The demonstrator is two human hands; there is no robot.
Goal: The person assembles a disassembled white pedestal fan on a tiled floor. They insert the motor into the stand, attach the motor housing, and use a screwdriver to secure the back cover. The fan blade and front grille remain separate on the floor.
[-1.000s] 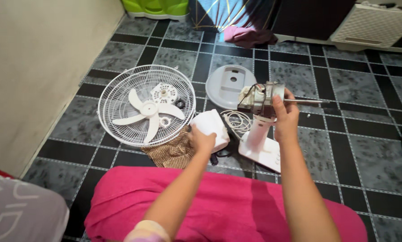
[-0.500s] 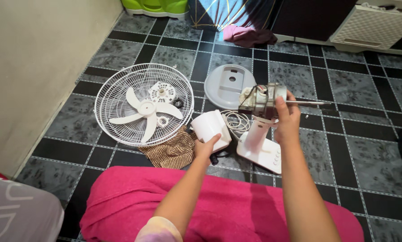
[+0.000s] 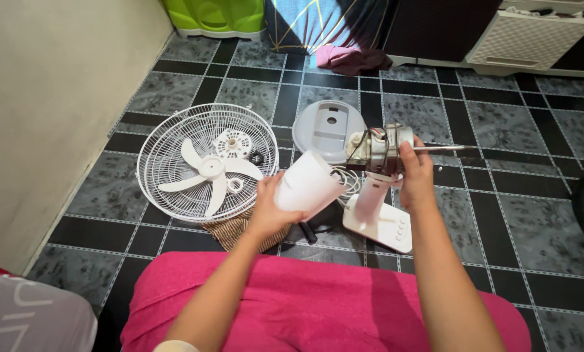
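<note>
Centre of frame: the left hand (image 3: pixel 269 210) closes its fingers around a white motor cover (image 3: pixel 307 183), lifted off the floor and tilted toward the fan motor (image 3: pixel 378 149). The right hand (image 3: pixel 416 175) grips the motor, which sits atop the white fan stand (image 3: pixel 376 212); its shaft points right. Left of centre, a white fan grille (image 3: pixel 174 150) holds the fan blade (image 3: pixel 208 171). A round grey base plate (image 3: pixel 324 127) lies above centre.

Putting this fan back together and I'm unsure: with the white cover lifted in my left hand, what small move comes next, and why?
Probably slide the white motor cover in the left hand toward the bare motor: the right hand steadies that motor, and the cover is beside it, not yet on.
</note>
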